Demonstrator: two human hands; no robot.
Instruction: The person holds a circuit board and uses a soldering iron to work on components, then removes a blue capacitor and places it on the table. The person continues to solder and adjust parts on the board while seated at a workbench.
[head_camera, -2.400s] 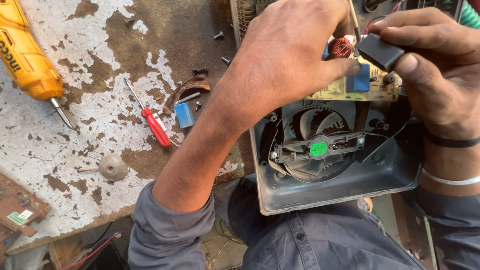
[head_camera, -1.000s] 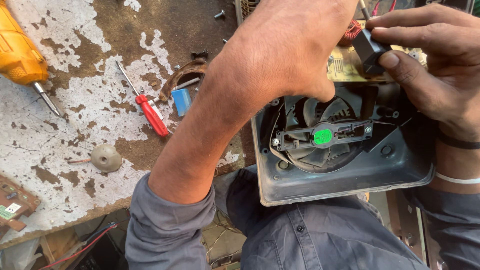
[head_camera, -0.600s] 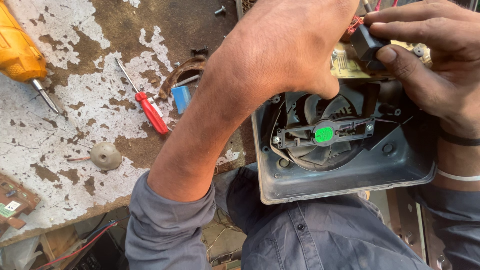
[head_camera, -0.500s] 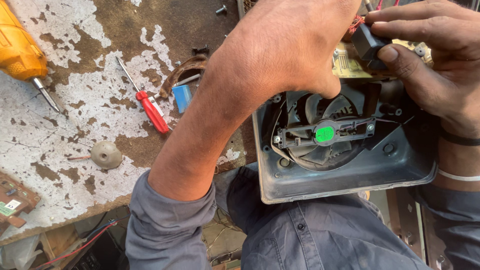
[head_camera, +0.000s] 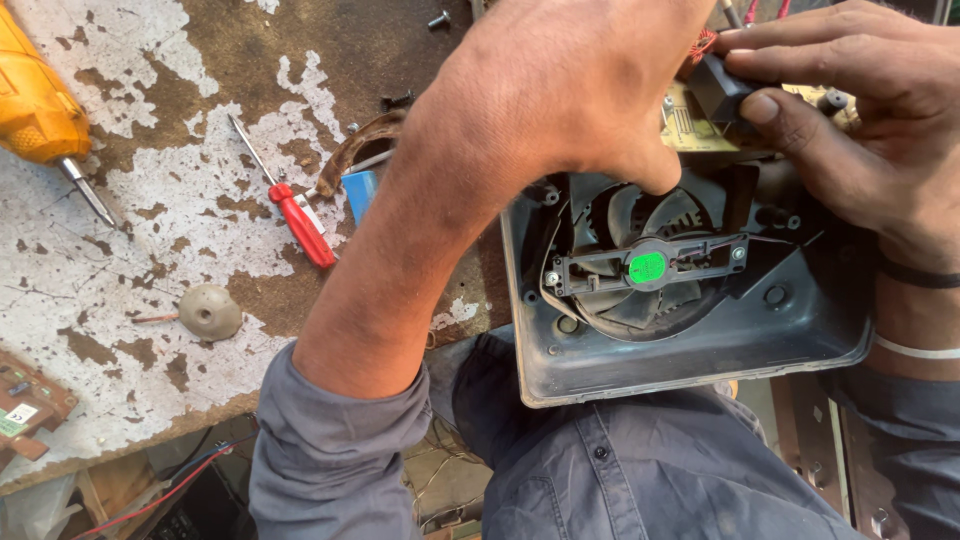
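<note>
While the worn workbench (head_camera: 150, 260), its white paint flaking off over brown, spreads across the left, the grey metal fan housing (head_camera: 700, 350) rests tilted against the person's lap at the bench edge, open face up, probably so both hands can work inside it. Within it sits a round black fan (head_camera: 645, 270) with a green sticker at its hub, crossed by a black bracket. Above the fan a yellowish circuit board (head_camera: 690, 125) lies along the upper wall of the housing.

Reaching across from the bench side, the left hand (head_camera: 590, 90) arches over the board, fingers curled down; what they grip is hidden under the hand. From the opposite side, the right hand (head_camera: 860, 130) pinches a small black block component (head_camera: 715, 88) on the board between thumb and forefinger, wrist bent inward.

Lying apart on the bench are a yellow power screwdriver (head_camera: 40, 105), a red-handled screwdriver (head_camera: 295, 215), a small blue part (head_camera: 360, 190) and a beige round knob (head_camera: 208, 312).
</note>
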